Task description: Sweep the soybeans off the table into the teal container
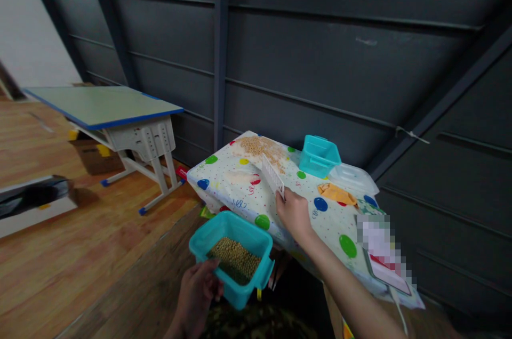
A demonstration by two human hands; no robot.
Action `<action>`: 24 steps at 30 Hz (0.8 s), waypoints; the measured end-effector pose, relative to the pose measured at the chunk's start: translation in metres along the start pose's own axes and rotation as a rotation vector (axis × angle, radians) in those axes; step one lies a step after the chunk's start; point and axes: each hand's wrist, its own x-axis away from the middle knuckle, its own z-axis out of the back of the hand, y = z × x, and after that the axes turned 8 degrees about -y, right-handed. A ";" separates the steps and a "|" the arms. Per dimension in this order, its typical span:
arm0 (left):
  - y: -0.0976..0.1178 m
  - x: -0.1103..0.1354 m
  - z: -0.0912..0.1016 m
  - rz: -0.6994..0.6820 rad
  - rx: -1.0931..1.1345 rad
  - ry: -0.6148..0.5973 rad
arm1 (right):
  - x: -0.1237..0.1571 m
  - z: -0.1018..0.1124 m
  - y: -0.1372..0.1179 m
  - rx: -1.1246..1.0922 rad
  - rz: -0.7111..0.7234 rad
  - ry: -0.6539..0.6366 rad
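Note:
My left hand point(197, 292) grips the near corner of a teal plastic box point(232, 256) holding yellowish beans, held below the table's front edge. My right hand point(294, 215) is closed on a white comb-like scraper point(272, 176) that lies on the spotted tablecloth point(240, 184). The scraper's far end reaches a heap of loose beans point(262, 150) spread at the table's far left corner.
A second teal box point(319, 155), a clear lid point(354, 177) and an orange cloth point(337, 193) sit at the table's back right. A blurred card lies at the near right. A blue-edged desk point(104, 107) stands left on the wooden floor. A dark panel wall is behind.

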 end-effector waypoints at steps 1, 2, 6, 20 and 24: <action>-0.001 -0.001 0.001 0.000 0.008 -0.002 | -0.001 -0.003 -0.004 0.029 0.003 -0.025; -0.002 -0.002 0.002 -0.003 0.015 0.001 | -0.002 -0.005 -0.009 0.059 0.006 -0.051; 0.003 0.000 -0.001 -0.008 0.018 0.027 | -0.008 -0.012 -0.028 0.172 0.037 -0.142; 0.009 0.004 -0.004 -0.032 0.040 0.056 | -0.042 -0.029 -0.086 0.134 0.098 -0.267; 0.008 0.004 -0.003 -0.021 0.022 0.034 | -0.054 -0.021 -0.067 -0.009 0.067 -0.180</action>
